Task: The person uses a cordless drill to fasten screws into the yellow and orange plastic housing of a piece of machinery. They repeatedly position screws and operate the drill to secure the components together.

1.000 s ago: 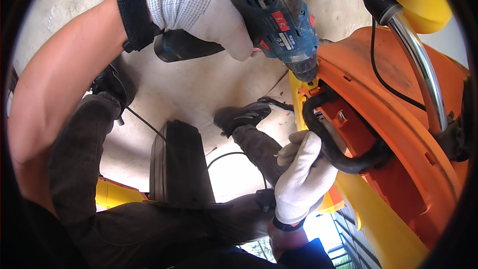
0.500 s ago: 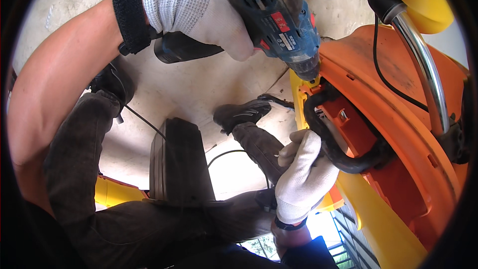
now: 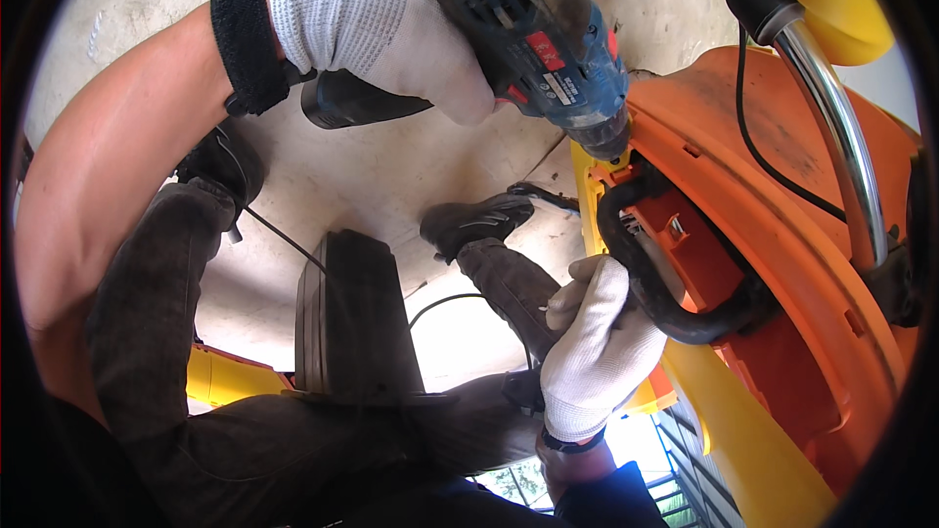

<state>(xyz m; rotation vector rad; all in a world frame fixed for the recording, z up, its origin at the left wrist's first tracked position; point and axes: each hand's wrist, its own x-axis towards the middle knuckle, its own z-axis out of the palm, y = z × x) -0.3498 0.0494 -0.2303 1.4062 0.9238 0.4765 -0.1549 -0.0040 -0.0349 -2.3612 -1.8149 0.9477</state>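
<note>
My left hand, in a white knit glove, is wrapped round the grip of a blue and black cordless drill. The drill's chuck points down and right, close against a yellow bracket beside a large orange plastic panel. Lower right, my gloved right hand is closed, thumb against curled fingers. A tiny pale tip shows at the fingers, too small to name. Beside that hand runs a bent black tube inside the orange housing; whether they touch I cannot tell.
A chrome tube with a black cable stands at the right, near a yellow part. Yellow bodywork lies below the housing. A dark box-like object sits between my legs. A black shoe rests on the concrete floor.
My left hand and the rear of the drill have shifted slightly left, while the chuck stays at the bracket. The right hand has hardly moved.
</note>
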